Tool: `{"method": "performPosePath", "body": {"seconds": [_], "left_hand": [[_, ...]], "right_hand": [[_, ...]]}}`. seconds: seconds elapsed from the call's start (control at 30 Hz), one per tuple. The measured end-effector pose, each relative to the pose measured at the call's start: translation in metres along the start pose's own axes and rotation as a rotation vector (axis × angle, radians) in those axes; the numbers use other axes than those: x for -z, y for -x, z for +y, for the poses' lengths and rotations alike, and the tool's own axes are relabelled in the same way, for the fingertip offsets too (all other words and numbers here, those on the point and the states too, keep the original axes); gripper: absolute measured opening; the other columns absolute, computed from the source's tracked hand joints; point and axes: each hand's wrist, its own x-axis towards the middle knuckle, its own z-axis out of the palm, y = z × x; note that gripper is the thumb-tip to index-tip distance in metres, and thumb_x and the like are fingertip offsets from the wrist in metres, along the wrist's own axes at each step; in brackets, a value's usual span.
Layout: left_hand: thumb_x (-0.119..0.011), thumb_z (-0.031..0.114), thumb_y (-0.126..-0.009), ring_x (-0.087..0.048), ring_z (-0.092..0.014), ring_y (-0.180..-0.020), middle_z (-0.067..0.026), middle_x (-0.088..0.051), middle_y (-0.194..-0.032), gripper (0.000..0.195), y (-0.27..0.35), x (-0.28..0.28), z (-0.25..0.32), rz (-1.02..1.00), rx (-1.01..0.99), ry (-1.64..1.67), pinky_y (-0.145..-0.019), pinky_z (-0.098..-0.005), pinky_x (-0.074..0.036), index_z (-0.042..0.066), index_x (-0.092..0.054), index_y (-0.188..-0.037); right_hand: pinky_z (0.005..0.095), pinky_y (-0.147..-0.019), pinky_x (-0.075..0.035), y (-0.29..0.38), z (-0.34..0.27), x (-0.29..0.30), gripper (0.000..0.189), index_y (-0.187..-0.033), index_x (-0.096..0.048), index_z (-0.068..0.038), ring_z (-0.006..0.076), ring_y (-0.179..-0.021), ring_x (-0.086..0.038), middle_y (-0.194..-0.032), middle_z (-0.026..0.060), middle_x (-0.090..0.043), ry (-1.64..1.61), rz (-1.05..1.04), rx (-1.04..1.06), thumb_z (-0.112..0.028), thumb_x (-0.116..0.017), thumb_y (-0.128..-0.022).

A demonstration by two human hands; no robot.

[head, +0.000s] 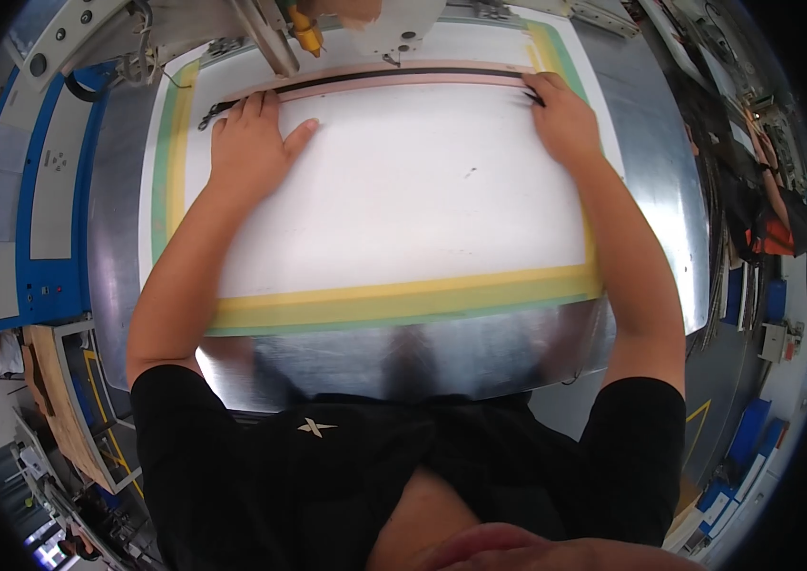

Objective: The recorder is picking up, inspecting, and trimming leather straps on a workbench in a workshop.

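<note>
Before me lies a white sheet (403, 185) bordered with yellow and green tape (403, 296). A long, thin black strap (403, 74) runs across its far part, along a pale pink band (346, 93). My left hand (250, 146) lies palm down at the strap's left end, fingertips on it and thumb spread away. Beyond those fingers the strap ends in a dark looped piece (214, 113), perhaps a clasp. At the other end, my right hand (566, 121) grips the strap, with a dark tip poking out under the fingers. My fingers hide parts of both ends.
Above the strap hang a white machine head (400, 32), a yellow pointed fitting (307, 32) and a metal post (264, 36). The sheet lies on a shiny metal table (375, 364). A blue and white cabinet (54, 271) stands left. People are visible at both far sides.
</note>
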Motion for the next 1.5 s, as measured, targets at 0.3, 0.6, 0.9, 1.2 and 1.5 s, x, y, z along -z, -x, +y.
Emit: {"method": "performPosePath", "body": {"seconds": [0.3,0.6,0.9,1.2,1.5], "left_hand": [[-0.059,0.053,-0.099,-0.056,-0.038,-0.130,-0.0184,-0.058,-0.145,0.067,-0.003,-0.003,-0.001,0.059,-0.051,0.095,-0.106,-0.0500,-0.043,-0.001,-0.058,-0.138],[-0.061,0.057,-0.096,-0.053,-0.041,-0.132,-0.0262,-0.052,-0.148,0.076,-0.008,0.000,0.071,0.038,-0.195,0.171,-0.109,-0.0482,-0.041,-0.001,-0.053,-0.145],[-0.060,0.062,-0.095,-0.046,-0.047,-0.138,-0.0313,-0.048,-0.149,0.078,-0.033,-0.011,0.109,0.082,-0.186,0.255,-0.116,-0.0520,-0.034,0.011,-0.050,-0.153],[-0.062,0.056,-0.095,-0.045,-0.041,-0.143,-0.0245,-0.050,-0.152,0.079,-0.046,-0.013,0.107,0.029,-0.259,0.251,-0.116,-0.0533,-0.035,0.001,-0.050,-0.149],[-0.070,0.031,-0.091,-0.058,-0.040,-0.128,-0.0226,-0.061,-0.140,0.057,-0.048,-0.009,0.095,0.128,-0.210,0.205,-0.107,-0.0467,-0.046,-0.004,-0.061,-0.134]], "right_hand": [[0.0438,-0.097,-0.052,-0.004,0.071,0.010,0.039,-0.130,-0.066,-0.017,0.0319,-0.116,-0.064,-0.136,0.0019,-0.064,0.057,0.046,-0.029,-0.010,-0.055,-0.093],[0.0483,-0.094,-0.053,-0.020,-0.006,0.000,0.028,-0.112,-0.072,-0.007,0.0364,-0.108,-0.067,-0.117,0.0130,-0.068,0.113,-0.014,0.003,-0.014,-0.051,-0.094],[0.0451,-0.083,-0.057,-0.032,-0.093,-0.013,0.024,-0.105,-0.074,-0.005,0.0332,-0.098,-0.071,-0.109,0.0118,-0.069,0.051,-0.135,0.160,-0.009,-0.055,-0.091],[0.0449,-0.079,-0.057,-0.037,-0.074,-0.015,0.019,-0.103,-0.072,-0.003,0.0329,-0.094,-0.070,-0.105,0.0113,-0.067,-0.035,-0.071,0.224,-0.010,-0.065,-0.087],[0.0471,-0.083,-0.056,-0.043,-0.078,-0.002,0.022,-0.103,-0.069,-0.004,0.0373,-0.092,-0.070,-0.101,0.0166,-0.066,-0.027,-0.208,0.167,-0.016,-0.062,-0.087]]}}
